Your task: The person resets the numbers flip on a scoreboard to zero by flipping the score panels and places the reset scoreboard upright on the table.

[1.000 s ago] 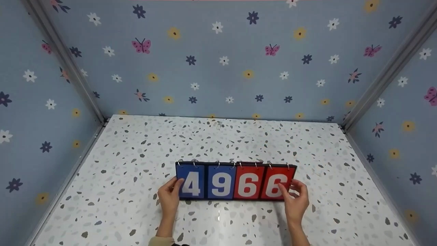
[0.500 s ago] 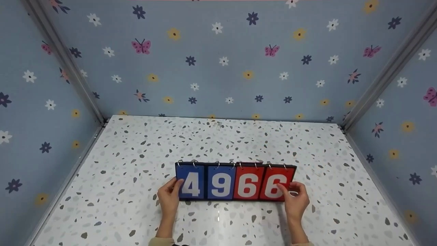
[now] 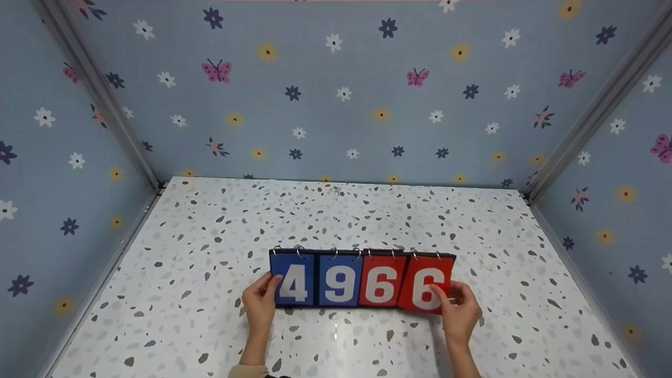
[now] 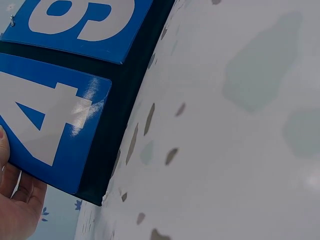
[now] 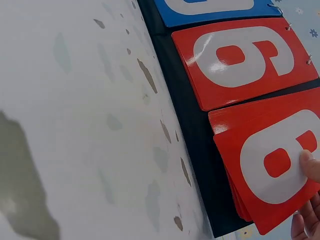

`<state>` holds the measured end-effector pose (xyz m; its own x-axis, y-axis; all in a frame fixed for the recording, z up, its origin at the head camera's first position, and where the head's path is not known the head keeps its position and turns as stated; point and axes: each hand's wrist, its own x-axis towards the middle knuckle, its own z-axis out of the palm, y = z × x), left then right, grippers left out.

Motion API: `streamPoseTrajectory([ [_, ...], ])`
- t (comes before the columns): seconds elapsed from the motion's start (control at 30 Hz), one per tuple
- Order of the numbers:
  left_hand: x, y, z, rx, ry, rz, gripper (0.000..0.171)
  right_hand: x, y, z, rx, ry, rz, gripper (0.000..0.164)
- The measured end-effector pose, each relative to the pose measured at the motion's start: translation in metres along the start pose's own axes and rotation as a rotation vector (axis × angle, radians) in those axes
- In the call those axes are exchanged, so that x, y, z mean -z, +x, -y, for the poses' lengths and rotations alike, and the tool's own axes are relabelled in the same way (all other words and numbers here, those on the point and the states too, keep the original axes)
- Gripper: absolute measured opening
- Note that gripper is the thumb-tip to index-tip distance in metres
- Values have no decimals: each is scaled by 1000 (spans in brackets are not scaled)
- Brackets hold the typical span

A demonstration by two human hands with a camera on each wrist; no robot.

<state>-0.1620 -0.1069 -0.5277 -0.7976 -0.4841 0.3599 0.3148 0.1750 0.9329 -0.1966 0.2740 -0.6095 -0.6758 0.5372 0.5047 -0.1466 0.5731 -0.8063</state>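
Speckled tabletop [image 3: 210, 226], blue 9 card [image 4: 77, 25] cropped on left-wrist cam; left hand [image 3: 259, 304] gripping the scoreboard [image 3: 316, 278], right hand [image 3: 462, 312] pinching rightmost red 6 card [image 3: 423, 283].

Left fingers [image 3: 259, 285] hold a scoreboard [image 3: 340, 283]; right fingers [image 3: 464, 290] pinch a red card [image 3: 423, 286].

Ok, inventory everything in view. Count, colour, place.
Number board: one, black, between the hands
Card 4: one, blue, board's left end
Card 9: one, blue, beside 4
Inner card 6: one, red, beside 9
Outer card 6: one, red, right end, askew
Underlying cards: several, red, under outer 6
Rings: eight, silver, board's top edge
Table: one, speckled white, below
Wall panels: three, flowered blue, back and sides
Posts: two, grey, back corners
Sleeve: one, beige, left wrist
Left hand: one, bare, board's left end
Right hand: one, bare, pinching outer 6
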Motion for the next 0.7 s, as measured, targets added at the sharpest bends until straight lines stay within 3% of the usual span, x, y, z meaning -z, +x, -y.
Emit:
streamPoseTrajectory([
  [0.17,0,0,0,3,9,-8,14,6,-1,5,102,-76,-7,44],
  [0.37,0,0,0,6,13,-10,14,16,-2,8,165,1,50,57],
  [0.57,-1,0,-1,28,25,-16,14,24,3,1,175,80,101,47],
  [0.7,-1,0,-1,32,37,-15,15,28,8,-8,118,135,186,38],
])
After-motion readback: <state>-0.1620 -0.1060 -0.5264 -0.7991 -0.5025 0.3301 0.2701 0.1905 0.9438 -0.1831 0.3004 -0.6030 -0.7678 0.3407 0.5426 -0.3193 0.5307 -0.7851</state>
